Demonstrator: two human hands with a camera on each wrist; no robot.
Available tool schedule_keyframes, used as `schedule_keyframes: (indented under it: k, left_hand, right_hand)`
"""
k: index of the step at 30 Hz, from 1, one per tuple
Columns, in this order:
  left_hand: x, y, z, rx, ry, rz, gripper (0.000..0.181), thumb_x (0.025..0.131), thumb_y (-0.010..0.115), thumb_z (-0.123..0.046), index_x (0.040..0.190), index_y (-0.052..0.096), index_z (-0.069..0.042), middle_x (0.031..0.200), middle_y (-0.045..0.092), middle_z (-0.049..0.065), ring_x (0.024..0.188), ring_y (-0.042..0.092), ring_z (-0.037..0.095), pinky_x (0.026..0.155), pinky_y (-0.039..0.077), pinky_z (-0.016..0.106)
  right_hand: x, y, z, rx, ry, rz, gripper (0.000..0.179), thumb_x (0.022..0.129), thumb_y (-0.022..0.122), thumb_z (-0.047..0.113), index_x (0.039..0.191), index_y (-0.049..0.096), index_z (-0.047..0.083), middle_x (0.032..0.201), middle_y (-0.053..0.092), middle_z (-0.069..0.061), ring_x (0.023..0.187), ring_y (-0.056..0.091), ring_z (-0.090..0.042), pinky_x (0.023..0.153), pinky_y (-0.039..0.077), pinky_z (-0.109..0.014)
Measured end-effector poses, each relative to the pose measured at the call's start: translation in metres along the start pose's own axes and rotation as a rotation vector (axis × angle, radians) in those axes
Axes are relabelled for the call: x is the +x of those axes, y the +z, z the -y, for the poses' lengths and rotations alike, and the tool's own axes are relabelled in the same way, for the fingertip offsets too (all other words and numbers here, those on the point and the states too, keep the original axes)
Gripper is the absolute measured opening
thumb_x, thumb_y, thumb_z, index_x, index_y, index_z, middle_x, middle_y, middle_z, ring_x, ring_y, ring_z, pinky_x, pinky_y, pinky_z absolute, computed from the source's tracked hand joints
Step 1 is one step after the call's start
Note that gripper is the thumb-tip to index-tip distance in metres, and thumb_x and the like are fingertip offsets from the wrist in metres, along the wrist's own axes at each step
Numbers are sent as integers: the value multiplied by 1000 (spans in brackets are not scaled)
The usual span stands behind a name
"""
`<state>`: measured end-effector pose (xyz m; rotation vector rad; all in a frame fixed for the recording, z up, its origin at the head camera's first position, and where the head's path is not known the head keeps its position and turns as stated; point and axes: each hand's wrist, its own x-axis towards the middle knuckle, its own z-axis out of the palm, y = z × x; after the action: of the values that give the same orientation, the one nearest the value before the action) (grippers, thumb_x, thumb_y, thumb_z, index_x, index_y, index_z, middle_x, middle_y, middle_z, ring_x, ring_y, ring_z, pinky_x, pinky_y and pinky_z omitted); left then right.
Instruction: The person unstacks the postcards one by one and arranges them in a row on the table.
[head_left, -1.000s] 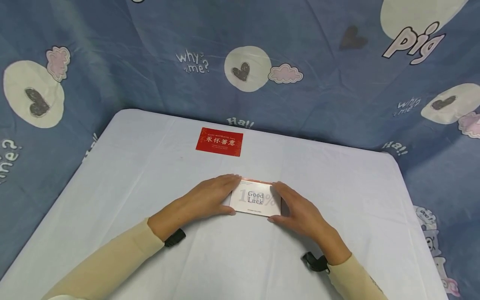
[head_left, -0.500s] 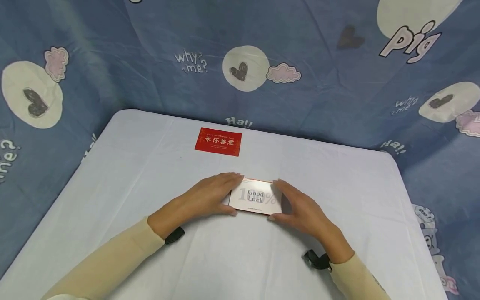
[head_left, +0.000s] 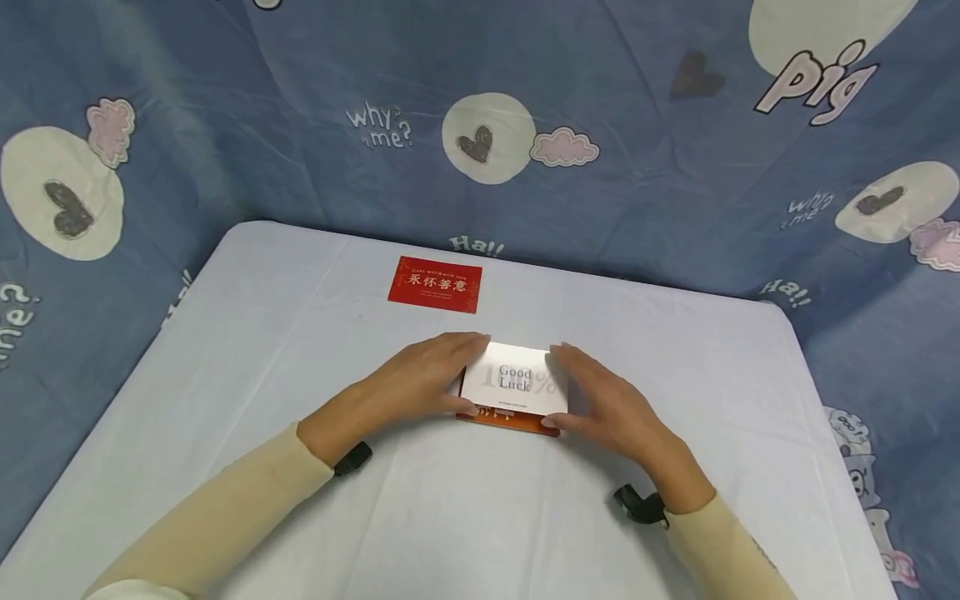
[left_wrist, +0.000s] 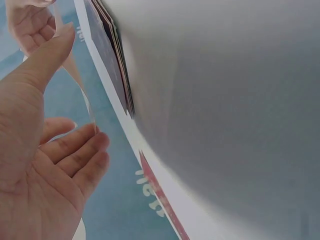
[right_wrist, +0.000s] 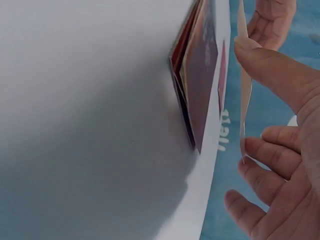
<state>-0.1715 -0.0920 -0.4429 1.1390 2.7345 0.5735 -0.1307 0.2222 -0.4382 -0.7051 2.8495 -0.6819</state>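
Note:
A white card (head_left: 514,379) printed "Good Luck" is held between both hands in the head view. My left hand (head_left: 420,379) pinches its left end, thumb at the near edge and fingers at the far edge. On the right end, my right hand (head_left: 611,408) grips it the same way. Below lies a small stack of cards (head_left: 517,421), its orange top card showing along the near side. Both wrist views show the white card (right_wrist: 246,95) raised above the stack (left_wrist: 112,55), with a gap between them and a slight bend in the card.
A red card (head_left: 435,285) with white Chinese characters lies toward the back of the white-covered table (head_left: 300,283). Behind the table hangs a blue patterned cloth (head_left: 315,167). A black wrist device (head_left: 641,504) sits under the right wrist.
Both hands have lifted the white card off the stack and shifted it slightly toward the back, baring the orange card beneath. The red card stays in place.

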Motion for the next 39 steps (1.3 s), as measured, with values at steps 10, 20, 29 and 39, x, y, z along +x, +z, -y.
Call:
schedule_keyframes:
  k: [10, 20, 29, 39]
  left_hand:
    - [6, -2, 1, -8, 17, -40, 96, 83, 91, -37, 157, 42, 0, 157, 48, 14, 144, 46, 29, 118, 40, 43]
    - [11, -1, -1, -28, 1, -56, 92, 83, 91, -34, 154, 45, 3, 154, 50, 15, 142, 47, 31, 118, 39, 43]
    - [17, 1, 0, -49, -22, -18, 97, 83, 91, -36, 157, 41, 2, 159, 46, 15, 146, 44, 32, 120, 37, 45]
    - [26, 2, 4, -91, -82, -8, 96, 84, 90, -33, 159, 40, 0, 161, 44, 14, 147, 42, 31, 120, 38, 46]
  right_hand:
    - [7, -7, -3, -10, 9, 13, 98, 84, 89, 38, 162, 37, 8, 164, 40, -12, 150, 39, -31, 118, 38, -51]
    - [12, -7, -9, 17, 55, 42, 99, 84, 89, 42, 161, 38, 5, 159, 47, -15, 144, 47, -36, 117, 39, -54]
    - [12, -10, -12, 34, 47, 17, 96, 85, 89, 38, 158, 40, 1, 157, 49, -17, 143, 48, -35, 116, 41, -52]
    - [21, -15, -17, 32, 27, 4, 95, 85, 89, 35, 159, 39, 1, 158, 48, -17, 144, 48, -35, 117, 40, -51]
